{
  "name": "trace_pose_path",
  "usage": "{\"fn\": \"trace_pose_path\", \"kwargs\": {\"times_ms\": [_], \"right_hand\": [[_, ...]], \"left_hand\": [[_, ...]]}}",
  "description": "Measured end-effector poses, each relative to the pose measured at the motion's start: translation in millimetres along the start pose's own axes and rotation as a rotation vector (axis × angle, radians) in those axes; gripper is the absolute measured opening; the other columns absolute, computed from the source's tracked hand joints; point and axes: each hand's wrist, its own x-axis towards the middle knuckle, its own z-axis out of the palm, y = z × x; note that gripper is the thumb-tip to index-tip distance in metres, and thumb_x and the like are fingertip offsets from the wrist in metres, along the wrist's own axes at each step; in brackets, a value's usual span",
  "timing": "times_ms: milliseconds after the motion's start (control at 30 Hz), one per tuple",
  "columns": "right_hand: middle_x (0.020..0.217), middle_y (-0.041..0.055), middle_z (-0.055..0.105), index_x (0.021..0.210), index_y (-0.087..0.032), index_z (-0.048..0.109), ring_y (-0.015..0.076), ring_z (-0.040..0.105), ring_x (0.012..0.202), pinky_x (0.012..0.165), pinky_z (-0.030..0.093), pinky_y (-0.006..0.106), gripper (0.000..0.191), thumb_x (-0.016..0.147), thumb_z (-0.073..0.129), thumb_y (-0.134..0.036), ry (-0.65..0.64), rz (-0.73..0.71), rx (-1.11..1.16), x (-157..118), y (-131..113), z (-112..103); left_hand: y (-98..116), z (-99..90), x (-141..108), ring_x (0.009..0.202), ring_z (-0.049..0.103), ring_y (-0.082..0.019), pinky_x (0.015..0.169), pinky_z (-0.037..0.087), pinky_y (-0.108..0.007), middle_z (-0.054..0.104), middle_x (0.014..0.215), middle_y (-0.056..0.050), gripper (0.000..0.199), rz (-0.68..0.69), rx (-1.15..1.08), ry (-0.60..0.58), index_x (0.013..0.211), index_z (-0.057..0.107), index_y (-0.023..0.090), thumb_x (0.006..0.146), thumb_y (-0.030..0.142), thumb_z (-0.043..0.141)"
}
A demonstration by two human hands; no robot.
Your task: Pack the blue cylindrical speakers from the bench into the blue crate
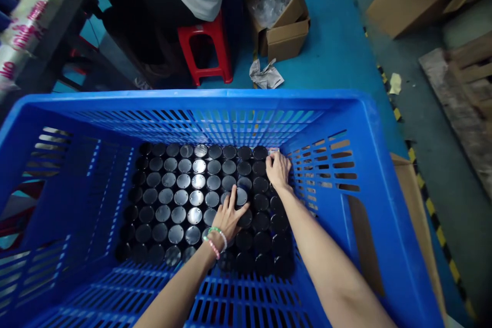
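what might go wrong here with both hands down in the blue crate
The right hand is close to the slotted blue plastic crate's side wall, so knuckles might scrape. The left hand reaches over closely packed, round black pieces and could knock some askew. The beaded bracelets on that wrist might snag.

We note black round-topped pieces (211, 199), standing upright in close rows across frame centre; flat tops glossy, brightest just left of centre.
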Motion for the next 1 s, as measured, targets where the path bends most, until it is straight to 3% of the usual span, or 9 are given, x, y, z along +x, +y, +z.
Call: {"fn": "trace_pose_path", "kwargs": {"times_ms": [100, 200, 267, 333, 400, 533, 800, 900, 1000], "right_hand": [[0.111, 0.0115, 0.055, 0.110, -0.009, 0.055, 0.0253, 0.043, 0.109, 0.098, 0.025, 0.040, 0.034, 0.089, 0.036, -0.027, -0.018, 0.079, -0.048, -8, -1, -10], [0.122, 0.0132, 0.047, 0.122, -0.011, 0.049, 0.0288, 0.038, 0.117, 0.099, 0.026, 0.044, 0.043, 0.086, 0.040, -0.031, -0.055, 0.059, -0.060, -24, -23, -29], [0.128, 0.0132, 0.040, 0.133, -0.020, 0.038, 0.0307, 0.045, 0.110, 0.090, 0.036, 0.044, 0.053, 0.084, 0.040, -0.038, -0.286, 0.035, -0.025, -45, -46, -43], [0.135, 0.0160, 0.029, 0.142, -0.029, 0.025, 0.0338, 0.052, 0.100, 0.079, 0.041, 0.045, 0.067, 0.079, 0.045, -0.039, -0.634, 0.013, -0.024, -73, -69, -50], [0.140, 0.0193, 0.018, 0.145, -0.032, 0.014, 0.0377, 0.051, 0.102, 0.078, 0.042, 0.045, 0.078, 0.075, 0.047, -0.031, -0.794, -0.018, -0.072, -102, -86, -47], [0.130, 0.0199, 0.028, 0.146, -0.029, 0.012, 0.0331, 0.056, 0.094, 0.075, 0.043, 0.046, 0.069, 0.082, 0.037, -0.031, -0.651, 0.071, -0.077, -131, -96, -29], [0.123, 0.0210, 0.033, 0.144, -0.026, 0.018, 0.0320, 0.057, 0.093, 0.074, 0.044, 0.044, 0.060, 0.087, 0.035, -0.034, -0.632, 0.031, -0.031, -123, -100, -14], [0.117, 0.0173, 0.040, 0.138, -0.025, 0.025, 0.0310, 0.057, 0.093, 0.075, 0.044, 0.043, 0.058, 0.082, 0.039, -0.029, -0.599, 0.106, 0.040, -120, -99, -20], [0.109, 0.0130, 0.045, 0.134, -0.026, 0.027, 0.0301, 0.056, 0.091, 0.076, 0.044, 0.043, 0.056, 0.080, 0.042, -0.034, -0.445, 0.236, 0.105, -98, -89, -42]], "left_hand": [[-6, -1.3, -8, 0.131, 0.015, -0.041, 0.096, 0.035, -0.046, -0.033, 0.141, -0.008, 0.105, 0.036, -0.103, -0.016, 0.141, 0.015, 0.043, 0.059, 0.012, 0.071], [-15, -5.0, -22, 0.135, 0.008, -0.033, 0.104, 0.028, -0.040, -0.026, 0.144, -0.008, 0.103, -0.025, -0.231, -0.009, 0.145, 0.002, 0.034, 0.066, 0.028, 0.068], [-21, -4.6, -35, 0.134, 0.011, -0.029, 0.107, 0.023, -0.037, -0.010, 0.146, -0.010, 0.102, -0.169, -0.276, -0.027, 0.146, 0.006, 0.023, 0.065, 0.038, 0.067], [-25, -0.2, -46, 0.130, 0.016, -0.029, 0.108, 0.021, -0.036, 0.004, 0.143, -0.012, 0.097, -0.277, -0.306, -0.097, 0.145, 0.016, 0.016, 0.065, 0.038, 0.065], [-27, 6.8, -54, 0.127, 0.019, -0.027, 0.108, 0.021, -0.034, 0.013, 0.138, -0.012, 0.084, -0.305, -0.334, -0.165, 0.143, 0.023, 0.013, 0.069, 0.028, 0.060], [-25, 19.9, -53, 0.121, 0.025, -0.025, 0.107, 0.023, -0.032, 0.023, 0.131, -0.011, 0.071, -0.353, -0.374, -0.132, 0.139, 0.032, 0.013, 0.071, 0.012, 0.053], [-20, 27.0, -46, 0.119, 0.024, -0.027, 0.106, 0.024, -0.034, 0.021, 0.131, -0.012, 0.073, -0.408, -0.450, -0.079, 0.136, 0.036, 0.014, 0.066, 0.007, 0.053], [-22, 26.5, -49, 0.118, 0.024, -0.026, 0.105, 0.025, -0.035, 0.021, 0.130, -0.011, 0.073, -0.398, -0.469, -0.063, 0.136, 0.037, 0.015, 0.065, 0.006, 0.053], [-22, 23.0, -50, 0.119, 0.025, -0.025, 0.105, 0.026, -0.032, 0.021, 0.130, -0.011, 0.074, -0.391, -0.478, -0.077, 0.136, 0.037, 0.016, 0.065, 0.006, 0.054]]}}
